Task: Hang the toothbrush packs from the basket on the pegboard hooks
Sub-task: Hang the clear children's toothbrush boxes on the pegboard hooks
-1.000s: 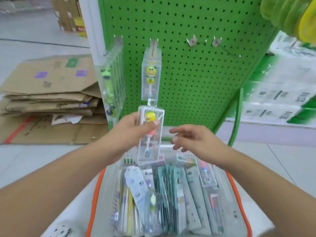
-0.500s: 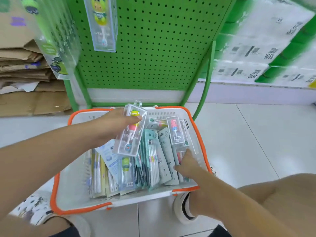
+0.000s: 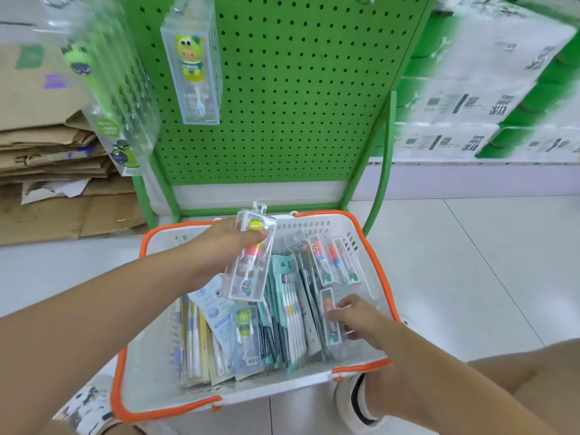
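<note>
1. While the left hand [image 3: 226, 243] grips a clear boxed toothbrush pack [image 3: 249, 257] near its top, thumb across the front, the pack hangs tilted over the far part of the basket [image 3: 131, 365], its hang tab pointing up toward the pegboard [image 3: 298, 89].
2. Down in the basket's right side, the right hand [image 3: 361, 321] has its fingers curled on another small clear pack [image 3: 329, 318] standing among the others, pinching it at its edge.
3. Many more packs stand packed on edge in the white, orange-rimmed basket: teal card packs [image 3: 285, 312] in the middle, yellow ones [image 3: 194, 337] at the left, clear boxes [image 3: 332, 262] at the far right.
4. On the green pegboard behind, one clear pack with a yellow-green figure [image 3: 191, 73] hangs from a hook, and a blurred green pack [image 3: 106, 89] hangs off the board's left edge.
5. Flattened cardboard [image 3: 47, 146] lies stacked on the floor to the left; white and green wrapped bundles [image 3: 489, 89] are piled to the right.
6. A white shoe [image 3: 351, 400] sits just under the basket's near right corner.
</note>
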